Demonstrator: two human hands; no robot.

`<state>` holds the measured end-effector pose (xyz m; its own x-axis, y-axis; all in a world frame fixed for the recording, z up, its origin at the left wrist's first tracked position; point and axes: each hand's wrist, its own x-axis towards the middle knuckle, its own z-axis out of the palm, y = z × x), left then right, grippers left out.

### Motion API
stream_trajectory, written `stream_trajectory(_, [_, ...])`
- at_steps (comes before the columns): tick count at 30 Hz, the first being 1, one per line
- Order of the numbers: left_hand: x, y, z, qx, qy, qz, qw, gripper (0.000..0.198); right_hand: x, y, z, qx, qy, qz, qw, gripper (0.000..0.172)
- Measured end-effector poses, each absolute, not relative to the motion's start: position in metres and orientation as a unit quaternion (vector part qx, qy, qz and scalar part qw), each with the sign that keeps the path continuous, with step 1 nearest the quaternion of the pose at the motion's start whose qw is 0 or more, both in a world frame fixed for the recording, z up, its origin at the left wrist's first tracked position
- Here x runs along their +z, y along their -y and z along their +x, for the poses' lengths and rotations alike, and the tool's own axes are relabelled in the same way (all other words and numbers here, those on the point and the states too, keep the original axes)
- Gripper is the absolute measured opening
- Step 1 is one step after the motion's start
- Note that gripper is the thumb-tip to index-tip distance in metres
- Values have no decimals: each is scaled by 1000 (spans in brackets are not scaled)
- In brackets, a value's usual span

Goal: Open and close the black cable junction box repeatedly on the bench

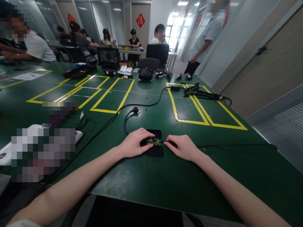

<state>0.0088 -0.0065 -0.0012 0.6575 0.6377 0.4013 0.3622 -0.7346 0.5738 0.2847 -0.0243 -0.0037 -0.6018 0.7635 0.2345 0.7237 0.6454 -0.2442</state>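
Green surface (151,179), yellow tape boxes (193,122). Opened black casing (155,152), coloured wires exposed, near front edge between hands. Left hand (133,142): grip clamped on casing, steadying it. Right hand (184,147): grip closed round thin black tool (170,144), tip at wiring. Plug (135,109) lies loose beyond.

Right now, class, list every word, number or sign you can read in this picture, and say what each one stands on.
"福" (probably; it is small): gold on the red diamond sign on the far door.
Left red sign and right red sign: too blurred to read.
Papers and white box on the green table: print too small.
Open black case: no readable marking.
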Motion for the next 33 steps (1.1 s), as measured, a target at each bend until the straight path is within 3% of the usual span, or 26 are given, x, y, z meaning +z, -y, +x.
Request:
stream_trajectory(8, [0,2,-9,326,-301,872,205,28,-10,25,285,53,884,-432,174,34])
stream_trajectory(18, [-2,-7,-31,267,-332,882,202,4,-13,25,285,54,881,-444,155,32])
stream_trajectory(26, [-2,-10,-29,250,-323,896,172,25,-13,27,275,15,855,-508,105,38])
stream_trajectory(33, [1,-7,-28,235,-314,908,147,30,-12,33,274,1,853,-515,81,43])
